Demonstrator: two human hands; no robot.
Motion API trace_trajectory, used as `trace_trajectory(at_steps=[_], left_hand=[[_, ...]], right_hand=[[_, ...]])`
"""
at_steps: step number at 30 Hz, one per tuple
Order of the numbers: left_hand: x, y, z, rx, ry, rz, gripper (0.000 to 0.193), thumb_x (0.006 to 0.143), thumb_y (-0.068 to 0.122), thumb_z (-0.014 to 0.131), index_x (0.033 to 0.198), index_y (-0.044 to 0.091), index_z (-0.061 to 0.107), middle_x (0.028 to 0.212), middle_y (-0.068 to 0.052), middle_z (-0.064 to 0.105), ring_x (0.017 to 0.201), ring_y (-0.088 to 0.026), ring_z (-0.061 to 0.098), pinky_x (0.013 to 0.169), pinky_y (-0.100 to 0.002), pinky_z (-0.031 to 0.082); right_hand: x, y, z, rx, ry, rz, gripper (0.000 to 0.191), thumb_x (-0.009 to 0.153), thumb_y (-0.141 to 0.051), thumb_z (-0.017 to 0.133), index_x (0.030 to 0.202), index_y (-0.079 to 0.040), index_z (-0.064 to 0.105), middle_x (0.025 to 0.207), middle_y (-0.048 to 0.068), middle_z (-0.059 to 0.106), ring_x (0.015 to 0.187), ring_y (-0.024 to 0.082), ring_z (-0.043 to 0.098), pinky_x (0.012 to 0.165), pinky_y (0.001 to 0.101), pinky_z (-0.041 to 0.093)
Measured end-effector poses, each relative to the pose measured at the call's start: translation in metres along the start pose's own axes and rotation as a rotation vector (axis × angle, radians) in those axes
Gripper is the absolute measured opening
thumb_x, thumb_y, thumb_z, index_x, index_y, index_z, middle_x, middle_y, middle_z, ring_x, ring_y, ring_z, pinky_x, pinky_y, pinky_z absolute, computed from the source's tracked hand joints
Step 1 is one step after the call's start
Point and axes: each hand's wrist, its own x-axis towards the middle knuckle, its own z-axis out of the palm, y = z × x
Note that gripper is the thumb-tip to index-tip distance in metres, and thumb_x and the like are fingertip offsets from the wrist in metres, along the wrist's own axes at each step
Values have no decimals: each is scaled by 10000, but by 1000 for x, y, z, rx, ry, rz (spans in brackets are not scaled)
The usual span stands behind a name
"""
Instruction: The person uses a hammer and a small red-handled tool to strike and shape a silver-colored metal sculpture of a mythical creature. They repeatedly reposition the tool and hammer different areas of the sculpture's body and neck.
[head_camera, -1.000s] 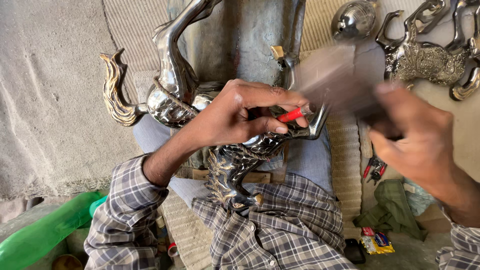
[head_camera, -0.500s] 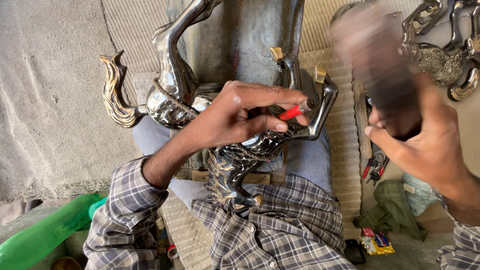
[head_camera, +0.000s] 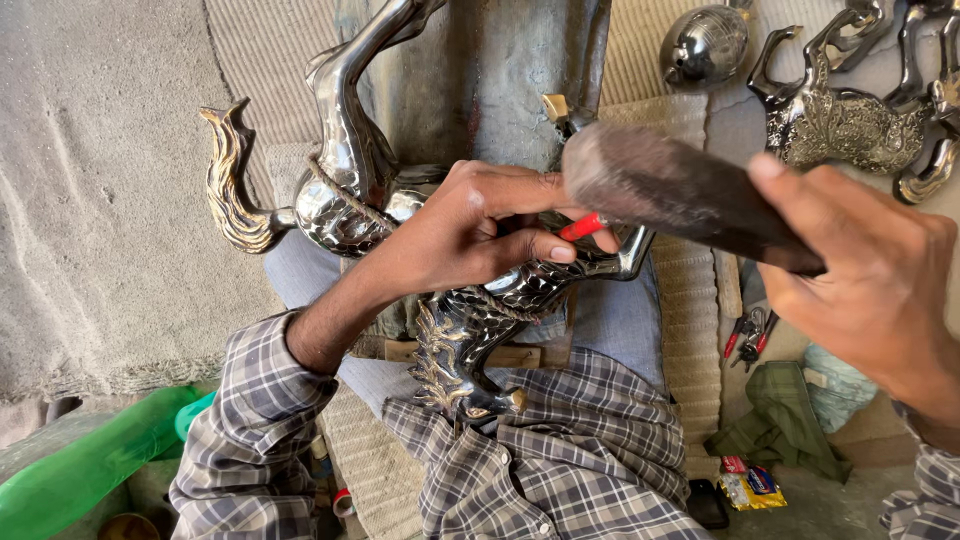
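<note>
A shiny silver metal horse figure lies across my lap, its gold-tipped tail pointing left and its scaled neck and mane toward my plaid shirt. My left hand rests on the horse's body and pinches a small red-handled tool against the metal near a bent leg. My right hand grips the handle of a dark wooden mallet, whose thick rounded head hangs just above the red tool and my left fingers.
A second silver horse figure and a round silver ball lie at the upper right. Red-handled pliers, a green cloth and a small packet sit on the right. A green plastic object is at the lower left.
My right hand has swung the mallet from raised at the upper right down to just over the red tool. My left hand and the horse have stayed in place.
</note>
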Motion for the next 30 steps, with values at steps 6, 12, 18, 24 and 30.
trace_trajectory(at_steps=[6, 12, 18, 24, 30], left_hand=[[-5, -3, -1, -90, 25, -34, 358, 1088, 28, 689, 1422, 104, 584, 1230, -66, 763, 1104, -169, 782, 954, -312, 674], [-12, 0, 7, -104, 198, -23, 406, 1096, -4, 715, 1442, 85, 521, 1188, -64, 724, 1046, -131, 756, 865, -253, 672], [-6, -4, 21, 28, 167, 64, 511, 1039, -35, 767, 1470, 72, 514, 1290, -77, 667, 1114, -151, 754, 907, -248, 711], [-7, 3, 32, 128, 203, 51, 457, 1042, -54, 750, 1437, 61, 550, 1299, -94, 687, 1155, -196, 771, 919, -252, 716], [-13, 1, 33, 471, 244, 78, 432, 926, 51, 866, 1306, 84, 665, 1133, -46, 759, 943, -182, 765, 743, -305, 621]], right_hand=[[-20, 0, 12, 196, 78, 60, 877, 878, 19, 794, 1615, -158, 354, 1019, 150, 694, 777, 224, 685, 688, 347, 565], [-61, -14, 79, 857, 397, 229, 831, 958, 79, 788, 1576, -118, 270, 950, 107, 674, 751, 181, 677, 674, 285, 576], [-90, -62, 162, 1115, 530, 431, 885, 958, 83, 754, 1623, -15, 178, 964, 96, 623, 869, 156, 653, 837, 281, 567], [-105, -48, 136, 1129, 409, 516, 410, 920, 48, 762, 1212, 11, 477, 888, 83, 648, 718, 157, 690, 665, 291, 606], [-88, -34, 66, 906, 435, 434, 529, 929, 30, 788, 1332, 37, 444, 926, 102, 651, 774, 175, 664, 737, 284, 581]])
